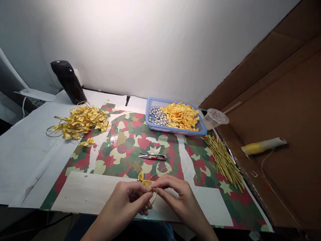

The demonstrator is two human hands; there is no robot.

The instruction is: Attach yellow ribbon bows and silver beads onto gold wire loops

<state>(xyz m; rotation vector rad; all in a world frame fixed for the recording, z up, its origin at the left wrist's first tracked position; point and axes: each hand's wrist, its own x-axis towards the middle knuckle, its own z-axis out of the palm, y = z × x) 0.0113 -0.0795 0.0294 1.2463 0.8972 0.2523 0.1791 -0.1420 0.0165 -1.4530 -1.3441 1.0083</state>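
Note:
My left hand [132,200] and my right hand [173,193] meet fingertip to fingertip near the table's front edge. Both are closed in a pinch on a gold cord loop [154,200] that curves down between them. A yellow ribbon bow [142,179] stands just above my left fingers and seems joined to the loop, though the fingers hide the join. From my right fingertips a thin yellow thread [173,168] runs out over the patterned sheet. Beyond the hands lie small thread snips [153,156] with their points to the left.
A blue basket [175,131] holds silver bells and yellow bows. At the left is a pile of looped bows [80,122] beside a black bottle [69,82]. Gold cords [224,160], a plastic tub [215,118] and a thread spool [263,146] on cardboard are at right.

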